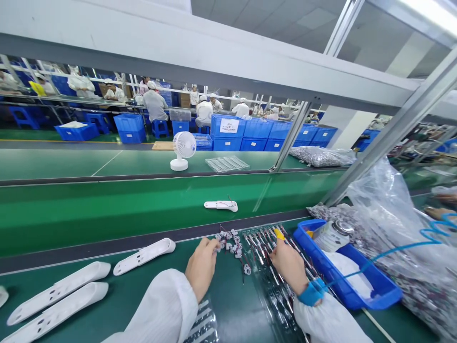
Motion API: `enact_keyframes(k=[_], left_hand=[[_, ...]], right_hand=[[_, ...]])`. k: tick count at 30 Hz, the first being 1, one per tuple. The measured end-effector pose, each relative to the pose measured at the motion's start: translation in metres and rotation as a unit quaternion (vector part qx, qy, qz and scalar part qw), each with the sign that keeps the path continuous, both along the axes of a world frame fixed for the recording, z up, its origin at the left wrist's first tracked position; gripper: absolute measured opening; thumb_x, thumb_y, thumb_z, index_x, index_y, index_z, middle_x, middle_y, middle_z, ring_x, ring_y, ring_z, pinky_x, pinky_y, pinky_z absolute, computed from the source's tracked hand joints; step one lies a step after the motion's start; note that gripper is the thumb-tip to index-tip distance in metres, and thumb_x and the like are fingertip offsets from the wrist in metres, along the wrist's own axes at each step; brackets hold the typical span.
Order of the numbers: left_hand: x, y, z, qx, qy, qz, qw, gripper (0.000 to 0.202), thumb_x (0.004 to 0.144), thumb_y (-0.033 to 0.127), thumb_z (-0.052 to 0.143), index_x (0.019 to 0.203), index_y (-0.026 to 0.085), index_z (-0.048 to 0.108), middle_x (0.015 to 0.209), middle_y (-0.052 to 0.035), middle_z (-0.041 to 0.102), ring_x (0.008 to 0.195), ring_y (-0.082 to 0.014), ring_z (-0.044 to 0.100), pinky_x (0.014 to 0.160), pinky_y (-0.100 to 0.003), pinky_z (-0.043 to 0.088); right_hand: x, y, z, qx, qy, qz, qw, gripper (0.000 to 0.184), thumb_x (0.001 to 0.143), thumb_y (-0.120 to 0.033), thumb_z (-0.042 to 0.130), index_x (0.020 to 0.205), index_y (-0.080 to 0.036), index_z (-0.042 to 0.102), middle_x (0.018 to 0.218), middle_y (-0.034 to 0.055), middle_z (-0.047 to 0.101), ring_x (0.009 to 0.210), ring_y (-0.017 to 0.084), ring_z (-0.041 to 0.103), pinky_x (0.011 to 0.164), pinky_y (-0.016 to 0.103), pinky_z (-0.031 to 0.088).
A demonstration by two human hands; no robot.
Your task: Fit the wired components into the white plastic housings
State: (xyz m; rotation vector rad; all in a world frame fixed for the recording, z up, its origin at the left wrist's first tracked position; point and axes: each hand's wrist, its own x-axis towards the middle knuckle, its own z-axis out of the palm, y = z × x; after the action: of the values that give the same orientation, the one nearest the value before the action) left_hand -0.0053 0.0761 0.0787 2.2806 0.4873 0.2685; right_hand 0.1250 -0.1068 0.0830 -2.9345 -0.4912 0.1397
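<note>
My left hand [202, 267] is at the left edge of a small pile of white and clear plastic parts with thin wires [233, 245]. Its fingers are drawn together at the pile; whatever they pinch is too small to name. Over a clear tray of slim metal rods with wires [274, 286], my right hand [291, 267] reaches in with closed fingers, and what lies between them is hidden. A yellow cover [279, 234] shows at one of its fingertips, and a blue band [312, 291] circles the wrist.
Long white plastic shells [144, 256] lie at the left. Another white shell [221, 205] sits on the green conveyor belt [107, 214]. A blue bin [350, 271] holding a jar stands right, beside bagged parts [392, 247] and a blue coiled hose [392, 248]. A metal frame crosses above.
</note>
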Motion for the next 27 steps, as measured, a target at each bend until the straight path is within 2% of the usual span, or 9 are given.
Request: enact_keyframes(k=[6,8,11,13,15,17,19,23,27], left_hand=[[-0.009,0.017,0.014,-0.238,-0.04,0.039,0.97,0.024,0.077,0.02,0.048,0.094,0.012,0.062,0.09,-0.0078,0.062,0.077,-0.0174,0.062,0.064,-0.03,0.053],[-0.014,0.016,0.022,-0.313,-0.039,0.043,0.948,0.026,0.078,0.023,0.048,0.096,0.009,0.062,0.088,-0.0088,0.065,0.077,-0.0168,0.063,0.068,-0.03,0.054],[-0.024,0.012,0.036,-0.395,-0.037,0.058,0.916,0.027,0.079,0.026,0.051,0.097,0.009,0.061,0.082,-0.0088,0.066,0.076,-0.0177,0.064,0.065,-0.029,0.054],[-0.03,0.009,0.044,-0.434,-0.036,0.07,0.897,0.028,0.076,0.027,0.056,0.097,0.009,0.061,0.083,-0.0089,0.066,0.077,-0.0184,0.065,0.063,-0.028,0.054],[-0.035,0.007,0.05,-0.466,-0.04,0.077,0.88,0.03,0.072,0.029,0.062,0.095,0.01,0.062,0.086,-0.0095,0.066,0.078,-0.0182,0.065,0.064,-0.027,0.054],[-0.041,0.006,0.054,-0.494,-0.048,0.082,0.864,0.036,0.067,0.034,0.068,0.093,0.01,0.064,0.086,-0.0094,0.067,0.079,-0.0176,0.064,0.066,-0.025,0.053],[-0.046,0.008,0.056,-0.513,-0.057,0.089,0.852,0.043,0.062,0.04,0.071,0.092,0.011,0.065,0.084,-0.0086,0.068,0.079,-0.0172,0.064,0.068,-0.024,0.053],[-0.061,0.012,0.057,-0.557,-0.081,0.105,0.82,0.048,0.054,0.041,0.076,0.091,0.013,0.065,0.078,-0.0057,0.068,0.077,-0.0159,0.064,0.066,-0.022,0.052],[-0.075,0.015,0.059,-0.592,-0.101,0.114,0.791,0.047,0.054,0.034,0.079,0.095,0.016,0.065,0.081,-0.0048,0.067,0.079,-0.0153,0.062,0.066,-0.023,0.051]], right_hand=[[0.01,-0.014,-0.001,0.181,0.052,0.012,0.982,0.01,0.067,-0.011,0.046,0.062,-0.018,0.042,0.063,0.0062,0.056,0.069,0.022,0.056,0.069,0.034,0.038],[0.013,-0.019,0.003,0.279,0.087,0.027,0.956,0.008,0.07,-0.021,0.047,0.066,-0.019,0.04,0.067,0.0045,0.055,0.069,0.019,0.056,0.069,0.033,0.042],[0.008,-0.021,0.012,0.41,0.138,0.06,0.9,0.024,0.074,-0.042,0.046,0.073,-0.02,0.037,0.071,0.0017,0.051,0.075,0.019,0.059,0.072,0.033,0.045],[-0.003,-0.014,0.018,0.488,0.185,0.075,0.85,0.031,0.074,-0.048,0.049,0.076,-0.02,0.036,0.074,-0.0002,0.049,0.077,0.018,0.06,0.075,0.034,0.046],[-0.018,-0.001,0.022,0.575,0.271,0.075,0.768,0.032,0.071,-0.044,0.059,0.078,-0.019,0.04,0.074,-0.0016,0.048,0.071,0.014,0.058,0.071,0.033,0.048],[-0.037,0.015,0.026,0.637,0.364,0.062,0.676,0.032,0.066,-0.036,0.068,0.079,-0.018,0.046,0.072,-0.0027,0.048,0.06,0.01,0.054,0.057,0.026,0.047],[-0.057,0.031,0.03,0.649,0.424,0.053,0.63,0.03,0.063,-0.032,0.072,0.079,-0.018,0.05,0.071,-0.0024,0.051,0.051,0.006,0.048,0.043,0.018,0.04],[-0.092,0.055,0.033,0.625,0.469,0.08,0.618,0.028,0.062,-0.032,0.073,0.075,-0.014,0.055,0.071,0.0011,0.057,0.05,0.005,0.049,0.038,0.015,0.035],[-0.112,0.07,0.033,0.609,0.449,0.081,0.648,0.032,0.062,-0.035,0.073,0.072,-0.013,0.052,0.061,-0.0012,0.055,0.046,0.006,0.048,0.033,0.014,0.034]])
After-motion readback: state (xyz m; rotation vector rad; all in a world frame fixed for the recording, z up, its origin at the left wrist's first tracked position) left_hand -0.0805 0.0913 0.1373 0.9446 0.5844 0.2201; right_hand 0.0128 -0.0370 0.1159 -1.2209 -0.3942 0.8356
